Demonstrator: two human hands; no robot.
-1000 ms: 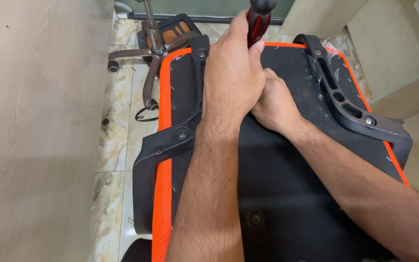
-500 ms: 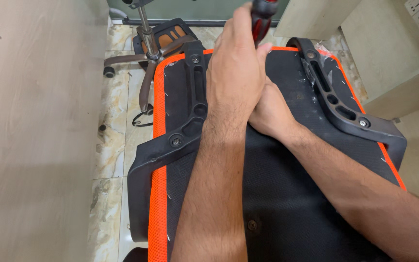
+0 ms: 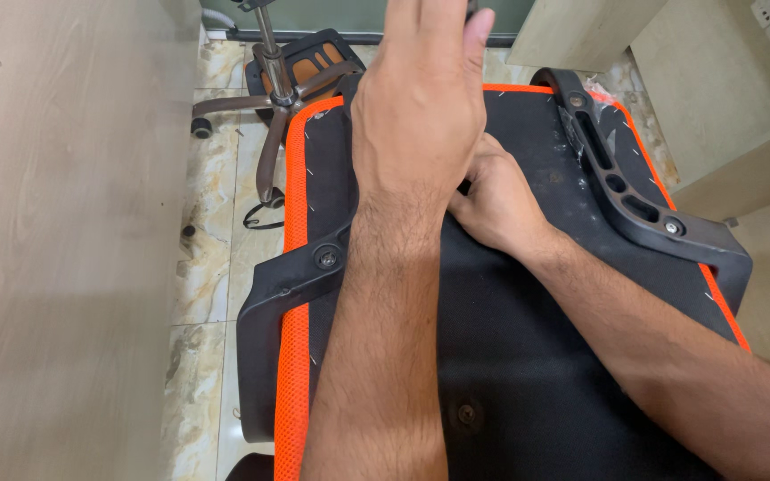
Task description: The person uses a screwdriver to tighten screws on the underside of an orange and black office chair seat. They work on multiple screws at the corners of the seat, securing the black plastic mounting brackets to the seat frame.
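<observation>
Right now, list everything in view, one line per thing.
Chair seat: one, black underside with orange mesh edge, centre, upside down.
Armrest brackets: two, black; one at left, one at right, each on the seat.
Chair base: one, dark with metal column and castors, on the tiled floor at top left.
Wooden panel: one, light, left side.
Cabinet: one, beige, top right.
Left hand: raised at the top edge, gripping a tool that is mostly hidden.
Right hand: on the seat underside, beneath the left hand.
</observation>
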